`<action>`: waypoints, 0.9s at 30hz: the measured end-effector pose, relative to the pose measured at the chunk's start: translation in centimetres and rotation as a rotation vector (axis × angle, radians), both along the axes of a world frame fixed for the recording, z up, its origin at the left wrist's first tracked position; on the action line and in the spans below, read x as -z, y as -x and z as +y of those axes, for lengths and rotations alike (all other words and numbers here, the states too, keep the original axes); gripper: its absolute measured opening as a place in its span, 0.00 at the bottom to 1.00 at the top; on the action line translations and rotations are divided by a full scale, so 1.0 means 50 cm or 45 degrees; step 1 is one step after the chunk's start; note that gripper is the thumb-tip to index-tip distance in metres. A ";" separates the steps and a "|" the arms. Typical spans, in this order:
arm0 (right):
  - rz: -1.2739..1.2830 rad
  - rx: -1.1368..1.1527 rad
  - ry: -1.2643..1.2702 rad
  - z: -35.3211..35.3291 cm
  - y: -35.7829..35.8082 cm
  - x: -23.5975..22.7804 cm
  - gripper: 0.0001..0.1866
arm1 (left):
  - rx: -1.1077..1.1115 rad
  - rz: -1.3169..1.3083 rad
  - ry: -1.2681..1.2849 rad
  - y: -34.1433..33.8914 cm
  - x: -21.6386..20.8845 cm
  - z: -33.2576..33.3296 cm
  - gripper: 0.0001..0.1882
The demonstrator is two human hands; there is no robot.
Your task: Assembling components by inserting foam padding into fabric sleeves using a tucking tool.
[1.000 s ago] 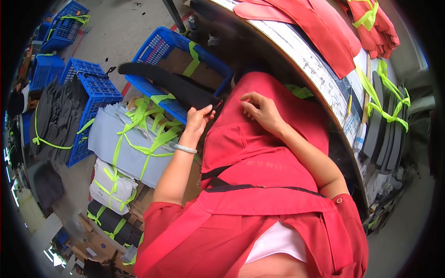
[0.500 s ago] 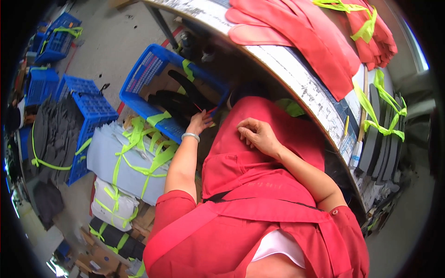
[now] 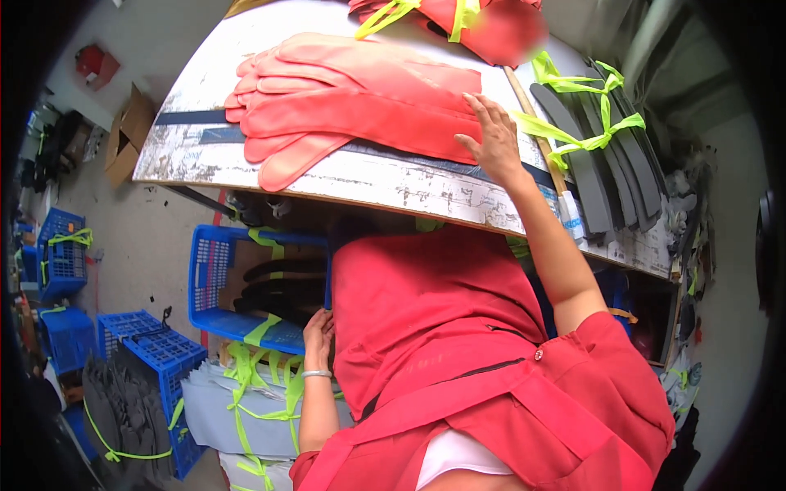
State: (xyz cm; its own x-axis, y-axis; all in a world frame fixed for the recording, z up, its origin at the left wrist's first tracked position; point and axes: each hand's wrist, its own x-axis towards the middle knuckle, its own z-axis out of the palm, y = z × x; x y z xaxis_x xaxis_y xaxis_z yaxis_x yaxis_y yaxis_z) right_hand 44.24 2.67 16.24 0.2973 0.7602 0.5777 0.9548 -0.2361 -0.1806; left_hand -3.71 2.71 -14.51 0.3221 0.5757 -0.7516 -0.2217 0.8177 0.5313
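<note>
A fanned stack of smooth red flat pieces with rounded ends (image 3: 352, 106) lies on the worn white table. At the stack's right end, my right hand (image 3: 498, 141) is open, fingers spread, its fingertips at the edge of the pieces. Low beside my lap, my left hand (image 3: 319, 334) is by the near right corner of a blue plastic crate (image 3: 233, 329). Its fingers are bent and close together; whatever they hold is hidden. Black curved pieces (image 3: 282, 299) lie inside the crate.
On the table (image 3: 458, 200) are a tied red bundle (image 3: 499, 33), grey strips tied with yellow-green bands (image 3: 602, 155) and a wooden stick (image 3: 532, 114). Tied grey-blue sheets (image 3: 246, 413), dark grey pieces (image 3: 123, 409) and blue crates (image 3: 61, 254) stand on the left. Behind is a cardboard box (image 3: 129, 135).
My right hand has gone from over my lap up to the red pieces and opened. My left hand stays low by the crate. The view has swung toward the table.
</note>
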 end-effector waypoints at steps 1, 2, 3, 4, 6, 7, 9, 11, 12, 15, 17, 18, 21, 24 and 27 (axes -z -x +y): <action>0.050 0.050 0.180 0.001 -0.047 0.028 0.29 | -0.024 0.049 -0.023 -0.007 -0.026 0.023 0.17; 0.112 0.083 0.361 0.004 -0.071 0.045 0.31 | -0.065 0.107 -0.045 -0.006 -0.055 0.042 0.17; 0.157 0.035 0.428 0.013 -0.055 0.041 0.29 | -0.084 0.136 -0.137 -0.012 -0.089 0.061 0.17; 0.262 0.022 0.502 0.018 -0.032 0.027 0.28 | -0.113 0.093 -0.243 -0.033 -0.130 0.080 0.17; 0.433 -0.043 0.473 0.000 0.005 0.021 0.26 | -0.112 -0.063 -0.438 -0.108 -0.232 0.105 0.17; 0.501 -0.104 0.367 -0.007 0.014 0.039 0.25 | -0.027 -0.153 -0.518 -0.151 -0.281 0.109 0.16; 0.526 -0.088 0.227 -0.022 0.032 0.073 0.23 | 0.111 -0.301 -0.568 -0.253 -0.374 0.091 0.14; 0.581 0.005 0.258 -0.032 0.046 0.087 0.20 | 0.333 -0.384 -0.558 -0.327 -0.403 0.064 0.13; 0.587 0.016 0.239 -0.041 0.045 0.095 0.20 | 0.457 -0.379 -0.563 -0.360 -0.411 0.048 0.13; 0.363 -0.038 -0.144 -0.069 0.048 0.098 0.18 | 0.698 -0.393 -0.541 -0.420 -0.424 0.022 0.14; -0.052 -0.134 -0.328 -0.094 0.052 0.073 0.18 | 0.726 -0.390 -0.489 -0.444 -0.436 0.026 0.15; 0.226 -0.196 -0.293 -0.117 0.059 0.077 0.18 | 0.754 -0.402 -0.437 -0.461 -0.443 0.028 0.17; 1.197 -0.278 -0.319 -0.177 0.105 0.046 0.19 | 0.712 -0.574 -0.366 -0.489 -0.464 0.054 0.23; 1.504 -0.324 -0.209 -0.233 0.074 0.093 0.21 | 0.654 -0.739 -0.304 -0.497 -0.462 0.111 0.27; 1.279 -0.193 -0.085 -0.274 0.055 0.104 0.19 | 0.549 -0.775 -0.295 -0.492 -0.464 0.183 0.28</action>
State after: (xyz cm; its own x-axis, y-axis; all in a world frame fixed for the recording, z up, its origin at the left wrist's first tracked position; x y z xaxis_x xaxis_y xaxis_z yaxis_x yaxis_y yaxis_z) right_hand 41.47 -11.01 11.05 0.5717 0.8054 0.1563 0.3732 -0.0856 -0.9238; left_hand 20.87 11.85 8.70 0.8701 0.4266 -0.2469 -0.2165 0.7808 0.5860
